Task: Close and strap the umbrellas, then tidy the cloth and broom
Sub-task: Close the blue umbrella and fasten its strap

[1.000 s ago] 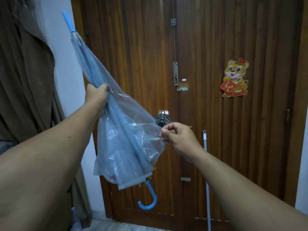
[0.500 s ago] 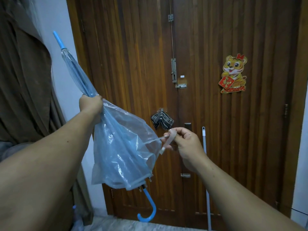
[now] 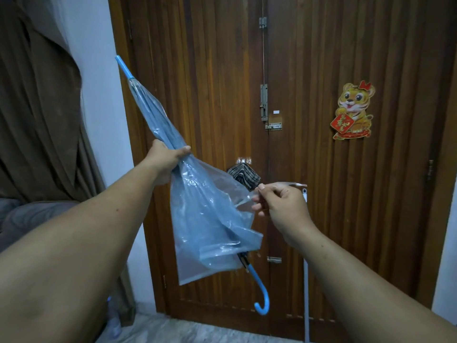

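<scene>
Umbrella is closed but unstrapped, held slanted across frame centre, blue tip at 11 o'clock, hook handle hanging at 5 o'clock. Left hand is clenched round the canopy neck above the loose part. Right hand pinches the clear strap between thumb and fingertips, strap end sticking out toward 3 o'clock. Canopy below the left hand is baggy, folds unrolled. Risks, as I judge them: wrapping now would trap uneven folds, so the strap likely comes up short or the fastener misses; film is slick, so a thin pinch can slip and the strap springs back; pulling hard against a single-point hold could tear the strap root or twist the ribs. Handle swings free near the door, may knock it during the wrap. Plaid cloth hangs on the door just behind the canopy, white broom stick leans at 5 o'clock under the right forearm; a wide wrap swing could snag either.
</scene>
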